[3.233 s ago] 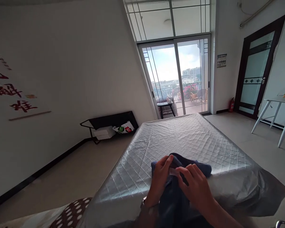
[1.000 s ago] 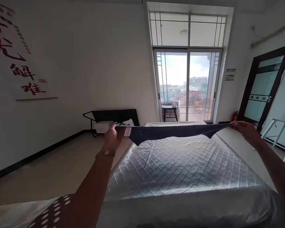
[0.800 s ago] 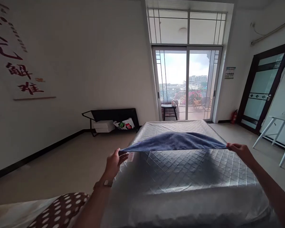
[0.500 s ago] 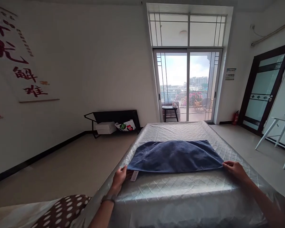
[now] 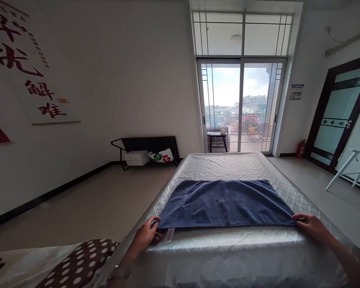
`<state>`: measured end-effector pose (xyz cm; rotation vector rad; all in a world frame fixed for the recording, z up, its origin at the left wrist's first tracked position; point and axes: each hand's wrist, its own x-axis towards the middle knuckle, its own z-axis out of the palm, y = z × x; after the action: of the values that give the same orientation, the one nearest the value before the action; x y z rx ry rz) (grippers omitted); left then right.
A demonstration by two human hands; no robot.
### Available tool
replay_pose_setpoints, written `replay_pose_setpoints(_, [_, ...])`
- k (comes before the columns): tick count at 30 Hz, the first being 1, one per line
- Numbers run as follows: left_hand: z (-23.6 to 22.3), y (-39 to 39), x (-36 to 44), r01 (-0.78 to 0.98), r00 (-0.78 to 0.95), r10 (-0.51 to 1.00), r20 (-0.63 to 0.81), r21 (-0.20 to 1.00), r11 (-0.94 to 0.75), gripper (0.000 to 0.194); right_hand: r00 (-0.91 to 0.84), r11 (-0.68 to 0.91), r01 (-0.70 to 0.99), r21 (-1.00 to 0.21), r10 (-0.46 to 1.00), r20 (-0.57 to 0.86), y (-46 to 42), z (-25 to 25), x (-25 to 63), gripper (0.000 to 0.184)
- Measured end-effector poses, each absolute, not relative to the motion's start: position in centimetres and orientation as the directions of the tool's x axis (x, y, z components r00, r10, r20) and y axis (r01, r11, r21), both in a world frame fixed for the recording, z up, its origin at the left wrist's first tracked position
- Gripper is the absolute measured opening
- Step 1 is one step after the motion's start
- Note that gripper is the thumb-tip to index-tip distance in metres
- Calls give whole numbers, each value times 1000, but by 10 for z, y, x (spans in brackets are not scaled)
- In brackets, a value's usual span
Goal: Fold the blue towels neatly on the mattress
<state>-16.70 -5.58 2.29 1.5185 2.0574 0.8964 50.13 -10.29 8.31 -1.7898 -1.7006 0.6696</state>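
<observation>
A dark blue towel [image 5: 225, 204] is spread across a long surface under a silvery quilted cover [image 5: 225, 166]. My left hand [image 5: 145, 234] pinches the towel's near left corner, thumb and forefinger together. At the near right corner, my right hand [image 5: 313, 227] grips the towel's edge between thumb and fingers. A pale label [image 5: 169, 235] hangs from the near edge, close to my left hand. The towel's near edge runs almost straight between both hands, and its far edge lies on the cover.
Brown polka-dot fabric [image 5: 81, 262] lies at the lower left. A black rack [image 5: 150, 146] with white boxes [image 5: 136, 157] and a printed bag [image 5: 162, 156] stands by the wall. Ahead is a glass sliding door [image 5: 241, 106]; a white-legged table [image 5: 345, 172] stands at right.
Both hands have moved nearer to me and farther apart, drawing the towel with them. The towel's raised middle has flattened. The view has shifted slightly.
</observation>
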Motion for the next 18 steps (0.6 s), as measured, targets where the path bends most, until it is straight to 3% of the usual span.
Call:
replay_pose_setpoints(7, [21,-82,-170,893,-253,965,69,399,206,27,10,18,815,-579,999,45,-106,76,507,25])
replay_pose_setpoints(11, [18,-75,-170,956,-236,947,218,227,186,34,4,16,901,-434,999,45,-91,83,504,25])
replay_pose_setpoints(14, [27,-45,-167,967,-190,927,323,226,120,35,-26,74,920,-385,991,128,-66,95,473,31])
replay_pose_setpoints(18, [47,22,-152,949,-166,919,358,312,50,35,-189,254,874,-413,963,192,-12,109,399,40])
